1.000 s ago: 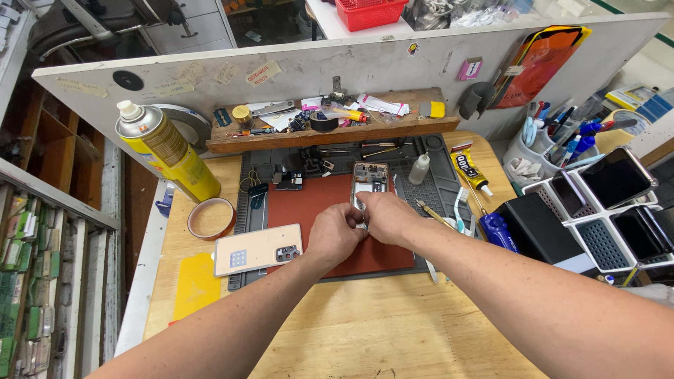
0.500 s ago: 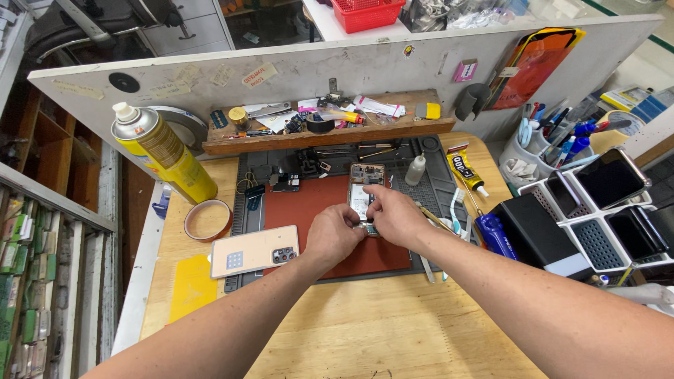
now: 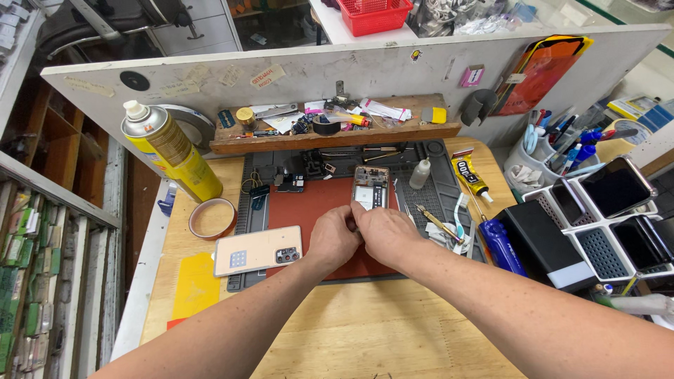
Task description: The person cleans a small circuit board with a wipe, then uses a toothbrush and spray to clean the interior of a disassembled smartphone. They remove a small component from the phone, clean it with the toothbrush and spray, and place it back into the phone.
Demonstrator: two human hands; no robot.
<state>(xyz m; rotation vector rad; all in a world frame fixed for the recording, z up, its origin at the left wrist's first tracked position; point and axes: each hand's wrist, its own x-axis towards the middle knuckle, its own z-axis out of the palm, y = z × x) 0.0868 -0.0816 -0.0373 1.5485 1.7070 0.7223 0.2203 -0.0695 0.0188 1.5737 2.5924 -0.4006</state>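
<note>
An opened phone body (image 3: pixel 370 187) with its insides showing lies on the red part of a dark work mat (image 3: pixel 432 195). My left hand (image 3: pixel 332 239) and my right hand (image 3: pixel 385 234) meet just below the phone's near end, fingers pinched together over something small that I cannot make out. The hands touch each other at the fingertips. A pinkish phone back cover (image 3: pixel 258 250) lies flat on the mat to the left of my left hand.
A yellow spray can (image 3: pixel 170 151) and a tape roll (image 3: pixel 212 218) stand at the left. A glue tube (image 3: pixel 471 176), small bottle (image 3: pixel 420 173), tweezers (image 3: pixel 436 222) and a blue tool (image 3: pixel 500 247) lie right. White racks with phones (image 3: pixel 612 217) sit at far right; a cluttered wooden shelf (image 3: pixel 330 134) behind.
The view has shifted slightly. Both hands stay together at the phone's near end, with the fingers drawn a little closer to me.
</note>
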